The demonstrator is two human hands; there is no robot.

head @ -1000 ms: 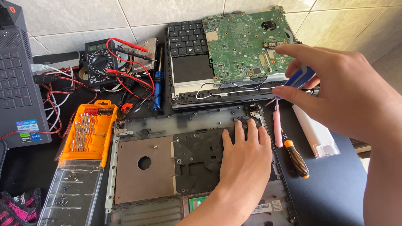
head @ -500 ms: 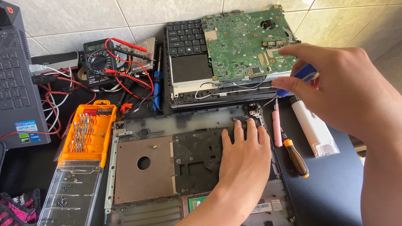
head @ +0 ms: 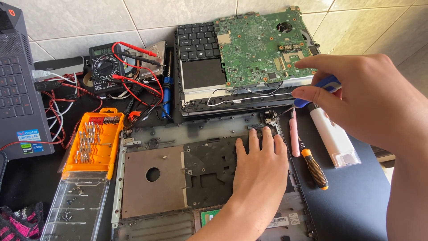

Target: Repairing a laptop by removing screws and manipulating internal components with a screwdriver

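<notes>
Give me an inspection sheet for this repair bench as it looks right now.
Surface: dark mat on a tiled floor.
Job's things: opened laptop base; blue-handled screwdriver, tip near the hinge corner.
Clutter: green motherboard lying on a keyboard panel, orange bit case, orange-handled screwdriver, multimeter.
Hands: left hand flat on the base; right hand grips the blue-handled screwdriver.
Cables: red leads.
Surroundings: second laptop at the left.

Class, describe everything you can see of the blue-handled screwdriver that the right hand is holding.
The blue-handled screwdriver shows only part of its blue handle, with a dark collar below it and a thin metal shaft slanting down to the left. The right hand pinches the handle between thumb and fingers, hiding its top. The tip points at the metal hinge bracket at the laptop base's top edge; contact cannot be told. The left hand lies flat on the base just below.
</notes>
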